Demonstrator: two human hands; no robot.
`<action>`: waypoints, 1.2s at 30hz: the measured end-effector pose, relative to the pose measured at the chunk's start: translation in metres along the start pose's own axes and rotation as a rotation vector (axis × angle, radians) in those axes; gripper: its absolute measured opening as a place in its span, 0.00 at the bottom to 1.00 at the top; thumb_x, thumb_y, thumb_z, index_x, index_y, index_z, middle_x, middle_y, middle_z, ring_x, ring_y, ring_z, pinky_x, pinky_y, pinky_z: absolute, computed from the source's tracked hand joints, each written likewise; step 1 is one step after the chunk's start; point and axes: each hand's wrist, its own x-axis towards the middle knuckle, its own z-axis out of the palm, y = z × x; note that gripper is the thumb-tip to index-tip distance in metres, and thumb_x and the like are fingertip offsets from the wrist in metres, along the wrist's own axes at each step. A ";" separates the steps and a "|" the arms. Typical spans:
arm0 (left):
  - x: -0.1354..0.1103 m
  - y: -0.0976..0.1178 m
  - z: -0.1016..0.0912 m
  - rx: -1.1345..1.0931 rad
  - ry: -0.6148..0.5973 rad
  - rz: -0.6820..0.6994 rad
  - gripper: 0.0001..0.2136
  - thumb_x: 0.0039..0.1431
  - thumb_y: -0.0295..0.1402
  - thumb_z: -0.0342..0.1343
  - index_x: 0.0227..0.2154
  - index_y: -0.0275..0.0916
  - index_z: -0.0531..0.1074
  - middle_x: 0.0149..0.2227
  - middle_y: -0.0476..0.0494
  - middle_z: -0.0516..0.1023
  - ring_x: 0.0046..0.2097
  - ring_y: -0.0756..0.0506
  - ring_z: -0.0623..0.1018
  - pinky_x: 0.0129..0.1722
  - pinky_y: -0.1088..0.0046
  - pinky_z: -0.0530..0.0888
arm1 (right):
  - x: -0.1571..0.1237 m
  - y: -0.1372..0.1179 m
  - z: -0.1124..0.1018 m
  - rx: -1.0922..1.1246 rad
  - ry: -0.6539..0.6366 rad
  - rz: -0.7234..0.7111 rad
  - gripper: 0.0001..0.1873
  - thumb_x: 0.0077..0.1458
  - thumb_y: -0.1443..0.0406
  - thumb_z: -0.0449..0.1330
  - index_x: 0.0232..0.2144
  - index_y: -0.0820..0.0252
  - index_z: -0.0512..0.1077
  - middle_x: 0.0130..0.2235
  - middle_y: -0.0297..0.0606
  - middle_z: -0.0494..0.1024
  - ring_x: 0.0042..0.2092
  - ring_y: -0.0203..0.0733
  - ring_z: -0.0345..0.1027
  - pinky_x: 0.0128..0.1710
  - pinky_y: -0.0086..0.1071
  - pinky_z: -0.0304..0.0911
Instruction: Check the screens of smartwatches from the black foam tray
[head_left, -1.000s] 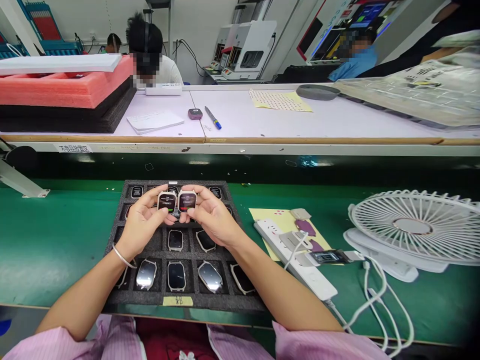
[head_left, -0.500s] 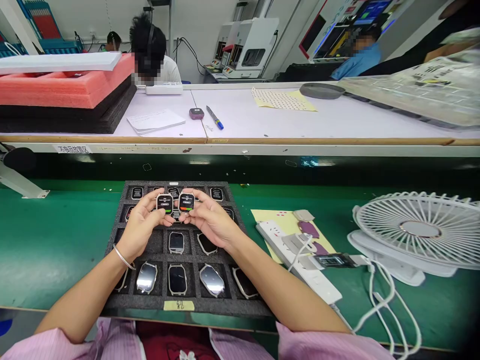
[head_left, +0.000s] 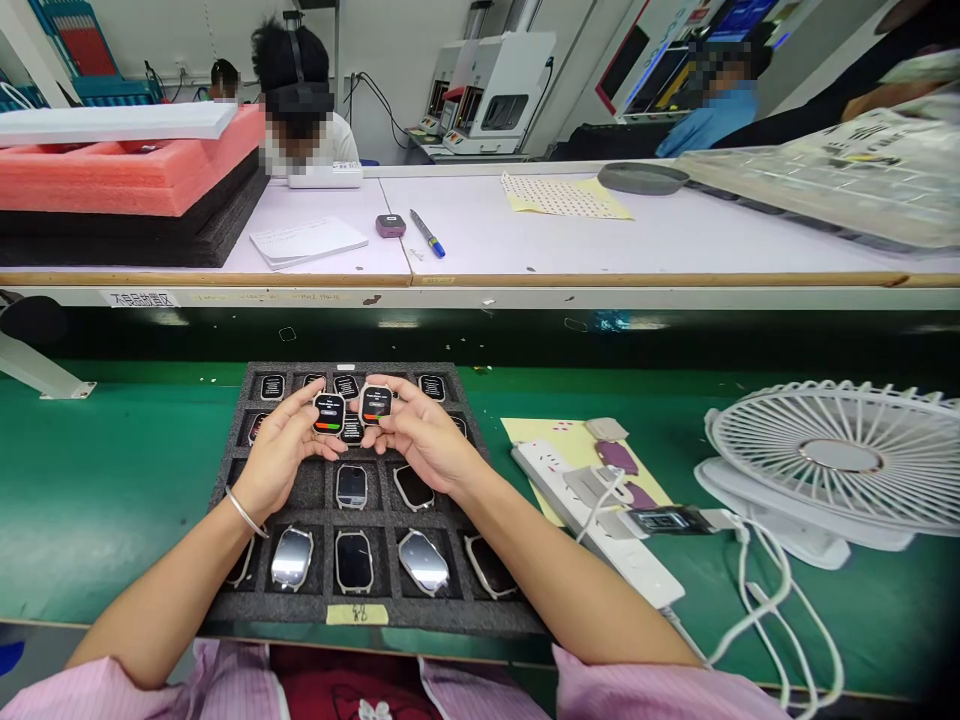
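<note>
Two strapless smartwatches with lit screens are held side by side above a dark foam tray (head_left: 300, 607). My left hand (head_left: 279, 455) is closed round the edges of the left smartwatch (head_left: 329, 413). In my right hand (head_left: 427, 440) the right smartwatch (head_left: 376, 404) is gripped at its sides, its screen facing me. Both screens show white text and coloured marks too small to read. More watches lie in the tray's compartments below, among them a dark-screened watch (head_left: 354, 561) and a watch with a shiny face (head_left: 424, 561). My hands and forearms hide some compartments.
To the right lie a white power strip (head_left: 600, 530) with plugs and cables, and a white fan (head_left: 840, 455). A raised white shelf (head_left: 465, 235) behind bears a pen (head_left: 427, 233), paper and foam trays (head_left: 135, 180). Other people sit beyond it.
The left thumb has lifted from the left watch's screen to its upper side. The right watch has risen slightly. The view has shifted a little.
</note>
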 end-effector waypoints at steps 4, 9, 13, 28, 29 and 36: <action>0.001 -0.002 -0.001 0.016 -0.030 0.032 0.30 0.54 0.38 0.62 0.59 0.31 0.68 0.30 0.45 0.81 0.27 0.47 0.81 0.28 0.72 0.77 | 0.000 0.003 0.001 -0.059 -0.007 -0.031 0.22 0.48 0.64 0.68 0.46 0.56 0.68 0.39 0.36 0.83 0.24 0.33 0.74 0.23 0.27 0.62; -0.001 -0.004 -0.002 0.073 -0.036 0.052 0.28 0.52 0.42 0.64 0.54 0.33 0.73 0.30 0.46 0.80 0.26 0.47 0.81 0.27 0.72 0.78 | 0.000 0.006 0.000 -0.116 -0.011 -0.049 0.21 0.49 0.58 0.70 0.43 0.57 0.69 0.35 0.34 0.82 0.23 0.32 0.72 0.23 0.26 0.60; -0.001 -0.005 -0.003 0.123 -0.019 0.066 0.27 0.52 0.44 0.64 0.53 0.34 0.73 0.28 0.48 0.78 0.26 0.47 0.81 0.27 0.72 0.78 | 0.000 0.008 -0.001 -0.140 -0.014 -0.061 0.21 0.49 0.56 0.70 0.41 0.57 0.68 0.34 0.33 0.81 0.23 0.31 0.71 0.22 0.26 0.59; -0.018 0.013 -0.034 0.260 -0.199 0.119 0.34 0.48 0.30 0.67 0.60 0.40 0.65 0.47 0.41 0.77 0.31 0.52 0.77 0.32 0.74 0.75 | -0.007 0.011 0.011 -0.089 -0.209 -0.046 0.33 0.47 0.71 0.66 0.55 0.51 0.64 0.43 0.34 0.76 0.34 0.36 0.78 0.36 0.33 0.71; -0.022 0.014 -0.044 0.291 -0.213 0.107 0.33 0.50 0.31 0.67 0.60 0.40 0.65 0.47 0.40 0.77 0.31 0.51 0.78 0.33 0.73 0.76 | -0.008 0.014 0.013 -0.116 -0.239 -0.047 0.35 0.47 0.71 0.67 0.56 0.50 0.63 0.44 0.34 0.75 0.34 0.36 0.77 0.36 0.33 0.71; -0.046 0.012 -0.120 0.853 -0.131 0.189 0.26 0.52 0.37 0.66 0.55 0.43 0.73 0.47 0.40 0.79 0.42 0.43 0.76 0.45 0.65 0.74 | -0.015 0.027 0.033 -0.965 -0.381 -0.229 0.25 0.52 0.66 0.65 0.52 0.58 0.68 0.47 0.44 0.74 0.45 0.48 0.74 0.45 0.45 0.69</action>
